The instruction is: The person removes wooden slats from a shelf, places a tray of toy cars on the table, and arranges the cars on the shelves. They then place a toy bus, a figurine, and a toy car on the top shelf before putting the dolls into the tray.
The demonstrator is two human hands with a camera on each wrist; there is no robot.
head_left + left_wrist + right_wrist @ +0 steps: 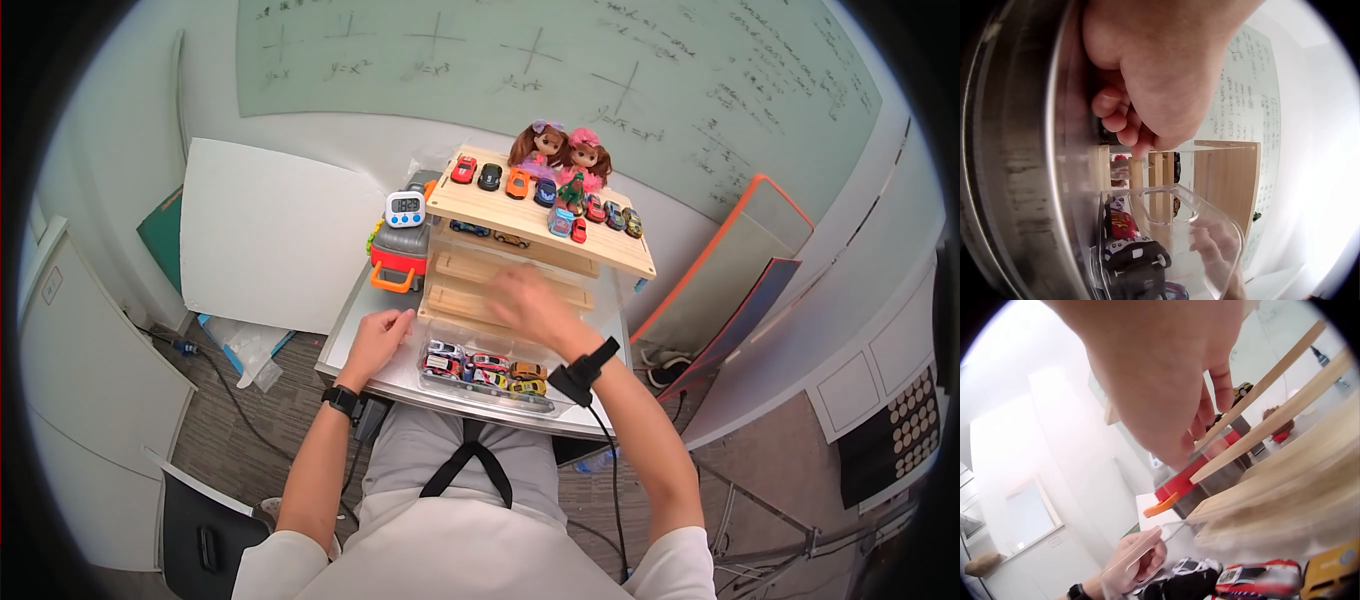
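Beside the clear bin (430, 385) of toy cars, my left hand (380, 345) rests at the table edge, fingers loosely curled and holding nothing. My right hand (525, 300), blurred in the head view, is over the lower wooden steps (465, 268) of the rack. In the right wrist view, its fingers (1224, 387) bend loosely with no object visible in them. A blue car (468, 228) and a gold car (512, 240) stand under the top board (490, 207). Red, white, yellow and orange cars lie inside the bin.
Several cars, a green figure (572, 190) and two dolls (540, 148) are on the top board. Left of the rack, a white timer (405, 209) sits on a grey and red case (402, 245) with an orange handle. A framed orange panel (715, 275) leans at the right.
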